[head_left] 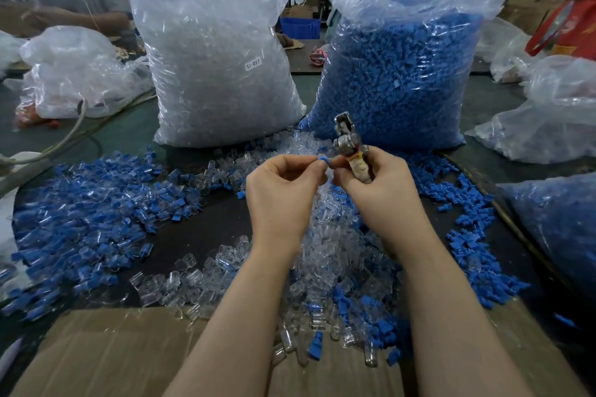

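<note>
As I am looking down from the head camera, I am holding both hands lifted over the middle of the table [206, 226], in front of two big bags. My left hand [283, 193] is pinching a small blue plug [323, 160] between thumb and forefinger, and the other fingers are curling loosely below. My right hand [383, 190] is gripping the taped handle of a metal hand tool [350, 145], whose head is pointing up and away from me. Its fingertips are lying very near the plug, but I cannot tell if they are touching it.

I am judging the plug to be very light, fairly stiff and smooth, so it is likely to slip or jump away under a hard squeeze. A soft fingertip pinch on its wider end seems best, leaving the other end free. The tool looks heavier and rigid, and the tape is probably helping my grip.

My forearms are reaching in from the near edge, over a sheet of cardboard [129, 348], with the wrists turning inward so the hands almost meet.

Under them, clear shells [322, 235] are lying in a heap from the middle to the near edge. Joined blue and clear pieces [90, 219] are spreading toward the left edge. At the far side are standing the bag of clear parts [219, 58] and the bag of blue parts [403, 74].
</note>
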Demonstrator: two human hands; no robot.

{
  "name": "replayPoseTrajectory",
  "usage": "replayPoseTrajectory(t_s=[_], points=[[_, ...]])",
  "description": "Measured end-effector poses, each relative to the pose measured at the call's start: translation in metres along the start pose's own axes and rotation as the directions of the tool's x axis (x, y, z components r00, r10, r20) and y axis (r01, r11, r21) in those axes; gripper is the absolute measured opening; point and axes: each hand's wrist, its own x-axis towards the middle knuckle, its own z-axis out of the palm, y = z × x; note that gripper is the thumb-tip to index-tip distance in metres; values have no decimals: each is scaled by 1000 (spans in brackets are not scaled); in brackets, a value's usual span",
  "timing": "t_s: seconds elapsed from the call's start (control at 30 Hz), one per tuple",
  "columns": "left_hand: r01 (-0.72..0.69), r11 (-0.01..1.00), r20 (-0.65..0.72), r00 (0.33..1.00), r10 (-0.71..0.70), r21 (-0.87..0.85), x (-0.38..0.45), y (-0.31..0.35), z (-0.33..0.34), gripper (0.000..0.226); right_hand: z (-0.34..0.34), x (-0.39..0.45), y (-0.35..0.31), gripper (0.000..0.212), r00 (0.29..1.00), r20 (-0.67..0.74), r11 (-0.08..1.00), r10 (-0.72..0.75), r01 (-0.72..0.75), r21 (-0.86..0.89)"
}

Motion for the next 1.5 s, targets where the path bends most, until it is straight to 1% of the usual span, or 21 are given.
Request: replayPoseTrajectory(t_s=[0.07,0.2,0.27,0.4,0.53,0.7,0.77,0.87,0.97,1.27,1.33,1.4,1.43,1.5], points=[[6,1000,0,1000,-6,-31,1,1,-1,14,-5,1,4,11,998,40,999,48,-48,5],[-2,998,12,1000,3,-66,3,3,-4,14,-13,1,10,6,985,134,992,113,-104,-70],[-3,996,20,1000,5,-84,3,3,-4,14,-13,1,10,3,977,178,989,120,-103,-105],[-10,994,52,999,16,-109,3,3,-4,15,-12,-1,7,9,965,237,989,114,-87,-123],[-20,993,77,997,29,-113,3,4,-4,17,-14,-2,5,11,958,266,990,105,-77,-116],[-23,991,101,994,36,-132,3,5,-7,14,-14,-3,4,5,952,290,990,102,-67,-126],[-25,990,111,993,40,-137,3,5,-8,13,-13,-2,5,7,952,290,988,97,-57,-143],[-19,989,122,992,37,-145,3,5,-9,12,-13,-1,8,18,956,278,980,91,-36,-196],[-12,990,124,992,29,-139,4,5,-9,10,-12,-1,10,23,957,269,974,107,-47,-222],[23,990,119,993,-7,-139,5,5,-10,10,-10,-1,9,21,960,256,960,115,-41,-277],[61,990,128,991,-45,-128,5,5,-10,5,-9,-1,8,18,960,257,960,110,-36,-277],[121,984,137,985,-103,-131,6,5,-10,4,-8,-1,8,10,964,248,956,93,-17,-292],[160,975,126,982,-141,-154,7,4,-12,4,-8,-1,8,5,970,228,950,88,-13,-312],[258,929,70,966,-248,-266,12,3,-19,4,-9,0,9,7,986,149,936,71,-14,-351]])
